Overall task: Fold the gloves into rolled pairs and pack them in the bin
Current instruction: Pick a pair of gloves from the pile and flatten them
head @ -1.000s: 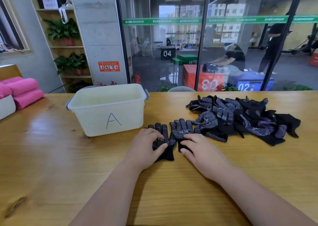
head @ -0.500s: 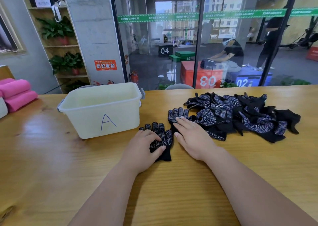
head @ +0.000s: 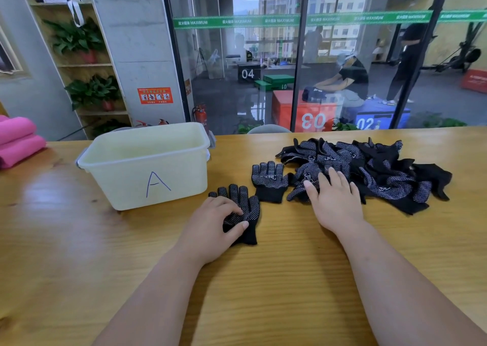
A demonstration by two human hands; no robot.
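Wooden table (head: 66,240) | left hand (head: 210,231) on flat glove (head: 247,206) | right hand (head: 336,203) on pile (head: 382,171)

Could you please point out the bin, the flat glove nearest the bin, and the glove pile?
bin (head: 118,185): head view, front wall.
flat glove nearest the bin (head: 250,208): head view, dotted palm.
glove pile (head: 382,170): head view, middle of heap.

Left grip (head: 210,224) presses flat glove (head: 246,207) on desk (head: 263,279). Right grip (head: 334,200) lies flat on glove pile (head: 382,166). Lone glove (head: 268,182) between them. Bin (head: 147,166) marked A, left.
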